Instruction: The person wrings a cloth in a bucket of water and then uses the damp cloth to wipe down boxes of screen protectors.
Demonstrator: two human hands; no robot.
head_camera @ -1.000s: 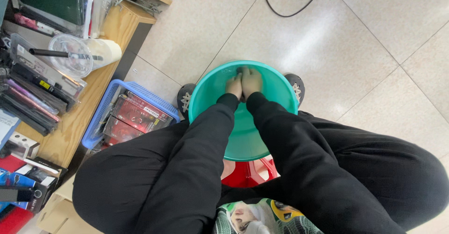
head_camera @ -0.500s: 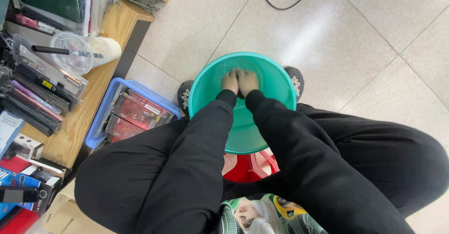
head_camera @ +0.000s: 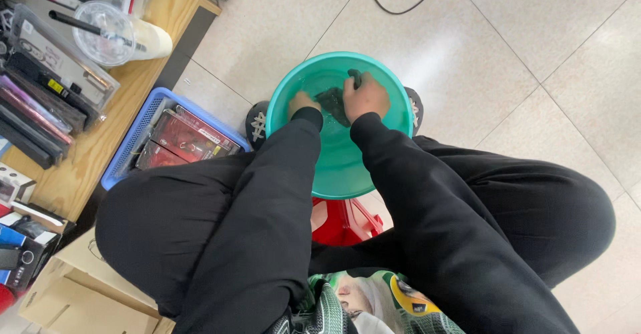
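The two hands were pressed close together at the far side of the green basin [head_camera: 374, 174] a moment ago. Now they have come apart, and a dark wet cloth [head_camera: 332, 101] shows between them. The right hand [head_camera: 366, 97] is closed over one end of the cloth. The left hand [head_camera: 302, 102] sits at the other end, touching it, so the washing seems to be going on, with the cloth being rubbed or pulled in the water.

The cloth is inside the basin, at the side far from the person, low in the water. I cannot tell for sure if the left hand grips it, because the black sleeve covers most of that hand. The cloth is bunched up, so its kind is hard to tell. A red stool [head_camera: 342, 220] peeks out between the knees. Beside it, a blue crate [head_camera: 127, 148] stands on the tiled floor [head_camera: 507, 60].
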